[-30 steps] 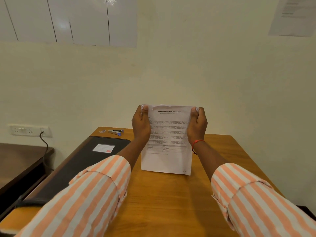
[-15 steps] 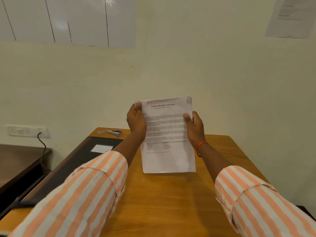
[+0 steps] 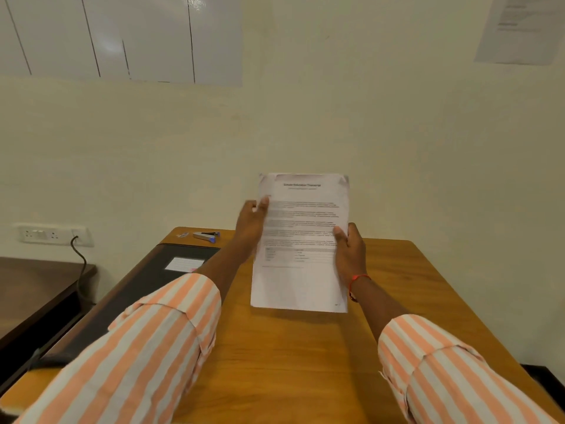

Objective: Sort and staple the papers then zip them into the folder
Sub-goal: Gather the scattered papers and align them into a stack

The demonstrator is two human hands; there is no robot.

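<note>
Papers up in both my hands

Papers (image 3: 301, 243) stand up tall in front of me, above the middle of the bench (image 3: 305, 362). Their bottom edge hangs just over the wood; I cannot tell if it touches. The top corners look a bit bent and blurry.

The bench is brown wood. Its far edge meets the wall. Its right edge runs down toward me, and the wood on that side is bare, so there is lots of room there. The wood near me, under the papers, is bare too.

On the left side lies the black folder (image 3: 146, 280), flat, with a small white label on it. It reaches close to the left edge of the bench. Past it, at the far left corner, sits the stapler (image 3: 207, 235). Just beside the stapler is a tiny thing I cannot make out. The folder and stapler are well apart from the papers.

My right hand (image 3: 350, 255) grips the right edge of the papers, thumb on the front. My left hand (image 3: 252, 223) is at the left edge, higher up. It is blurry, so I cannot tell if it is closed on the sheet. Both my arms reach forward in striped sleeves (image 3: 146, 347).
</note>
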